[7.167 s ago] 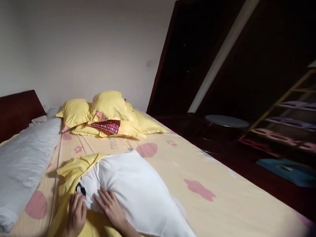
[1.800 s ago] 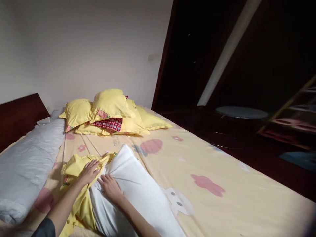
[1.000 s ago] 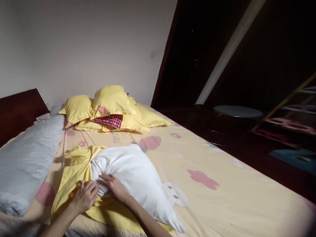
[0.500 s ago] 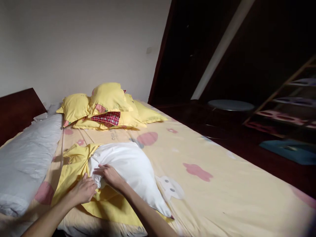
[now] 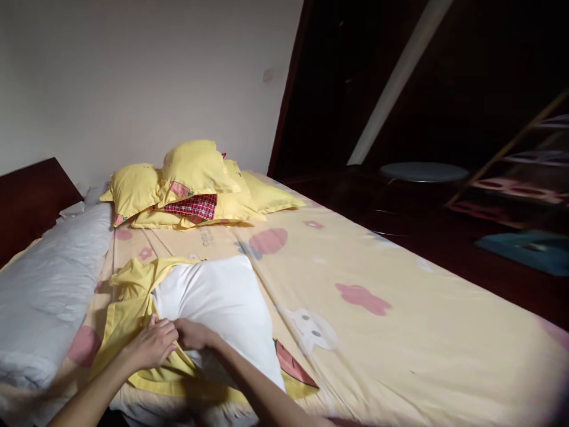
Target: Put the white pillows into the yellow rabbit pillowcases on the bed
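Observation:
A white pillow (image 5: 222,296) lies on the bed, its left end at the mouth of a yellow pillowcase (image 5: 120,329). Part of the case is spread beneath the pillow, and a printed corner shows at the right. My left hand (image 5: 155,344) is closed on the edge of the pillowcase. Right beside it, my right hand (image 5: 193,334) is curled at the pillow's near left corner, gripping there. Its fingertips are hidden at the edge of the case, close against my left hand.
Several yellow cushions (image 5: 195,169) are piled at the far end, with red plaid cloth (image 5: 193,206) among them. A long grey-white pillow (image 5: 53,284) lies along the left by the dark headboard (image 5: 35,198). Right of the bed are a round stool (image 5: 424,172), a rack (image 5: 524,187) and a blue mat (image 5: 524,252).
My right hand has gone from flatter on the pillow to curled lower, against my left. The pillow has shifted left, uncovering the pillowcase's printed corner. The view has tilted slightly.

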`<move>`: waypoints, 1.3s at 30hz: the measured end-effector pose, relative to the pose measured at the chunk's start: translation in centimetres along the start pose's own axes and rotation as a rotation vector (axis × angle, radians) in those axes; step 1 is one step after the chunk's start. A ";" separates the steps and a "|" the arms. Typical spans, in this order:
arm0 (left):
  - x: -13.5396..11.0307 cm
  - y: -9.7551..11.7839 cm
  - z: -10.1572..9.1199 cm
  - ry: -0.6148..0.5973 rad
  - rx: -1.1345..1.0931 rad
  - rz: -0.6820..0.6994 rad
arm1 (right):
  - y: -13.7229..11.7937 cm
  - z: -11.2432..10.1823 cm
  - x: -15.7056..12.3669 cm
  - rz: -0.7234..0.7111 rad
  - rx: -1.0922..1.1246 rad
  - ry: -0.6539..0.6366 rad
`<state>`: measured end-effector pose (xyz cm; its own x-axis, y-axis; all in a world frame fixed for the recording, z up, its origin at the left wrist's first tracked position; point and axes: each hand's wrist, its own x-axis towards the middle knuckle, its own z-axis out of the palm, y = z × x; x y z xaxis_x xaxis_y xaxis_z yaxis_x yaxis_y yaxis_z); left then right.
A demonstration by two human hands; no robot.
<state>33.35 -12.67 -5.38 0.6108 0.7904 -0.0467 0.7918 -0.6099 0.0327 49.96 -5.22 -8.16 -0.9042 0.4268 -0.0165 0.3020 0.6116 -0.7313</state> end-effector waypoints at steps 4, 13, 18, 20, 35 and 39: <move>-0.8 -0.1 0.1 -0.017 -0.061 -0.040 | 1.0 -5.2 -2.7 0.018 -0.024 0.087; 0.8 1.2 0.6 0.095 0.069 0.071 | 3.6 1.5 -0.3 0.146 -0.437 0.177; 1.9 3.1 2.9 0.122 0.047 0.191 | 4.8 5.8 2.5 0.087 -0.546 0.230; 2.0 3.5 4.0 0.110 -0.002 0.190 | 4.9 5.5 2.8 0.092 -0.549 0.232; 3.1 -0.7 -1.7 0.394 -0.479 -0.297 | 3.8 -5.9 -2.8 0.495 -0.409 0.610; 7.5 -3.7 -1.5 0.381 -0.301 -0.500 | 2.5 -1.3 -1.5 0.488 -0.464 0.585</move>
<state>35.02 -4.41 -4.33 0.0876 0.9708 0.2234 0.9108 -0.1689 0.3768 52.39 -3.50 -9.08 -0.3821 0.9044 0.1896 0.8200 0.4265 -0.3818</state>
